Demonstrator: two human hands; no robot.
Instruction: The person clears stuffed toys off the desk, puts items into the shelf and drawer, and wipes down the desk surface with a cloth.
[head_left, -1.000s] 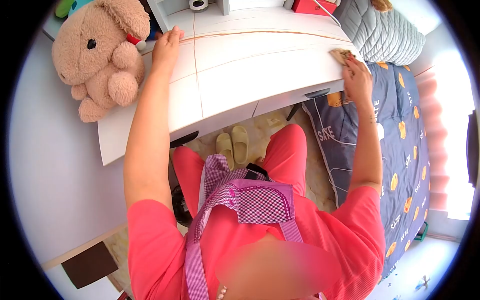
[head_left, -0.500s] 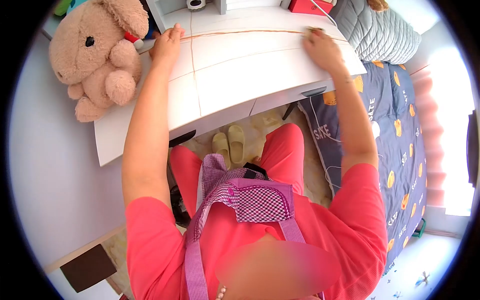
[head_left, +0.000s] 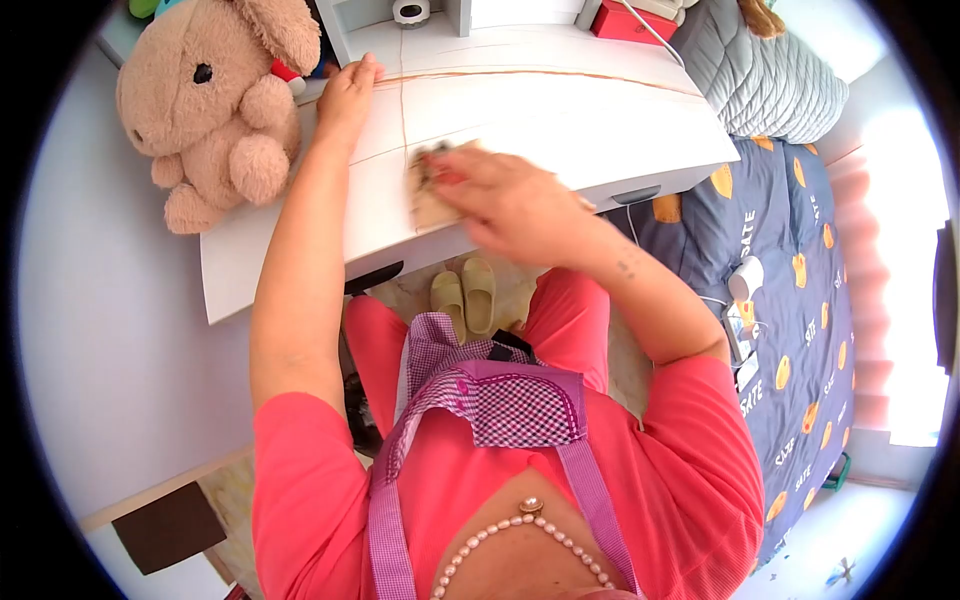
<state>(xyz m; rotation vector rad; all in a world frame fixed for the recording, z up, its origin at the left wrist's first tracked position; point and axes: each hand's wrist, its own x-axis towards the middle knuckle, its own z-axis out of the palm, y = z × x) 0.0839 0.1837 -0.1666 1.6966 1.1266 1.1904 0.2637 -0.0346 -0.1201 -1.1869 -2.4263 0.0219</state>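
My right hand [head_left: 515, 205] is closed on a tan cleaning cloth [head_left: 432, 208] with dark and red patches, pressed against the white desk [head_left: 560, 120] near its front edge. Motion blurs the cloth and fingertips. At the desk's left side, beside the grey shelf unit, my left hand [head_left: 348, 98] rests on the surface with nothing visible in it. Its fingers point away from me and are partly hidden. Brown vein lines run across the desktop.
A plush toy [head_left: 215, 110] sits on the desk's left end. A small white device [head_left: 410, 12] and a red box [head_left: 632, 20] stand at the back. Slippers [head_left: 465, 300] lie on the floor below. To the right is a bed [head_left: 790, 330] with a grey quilted pillow [head_left: 765, 80].
My right hand has swept the cloth from the desk's far right back corner to the front middle, left and toward me. My left hand stays at the left side.
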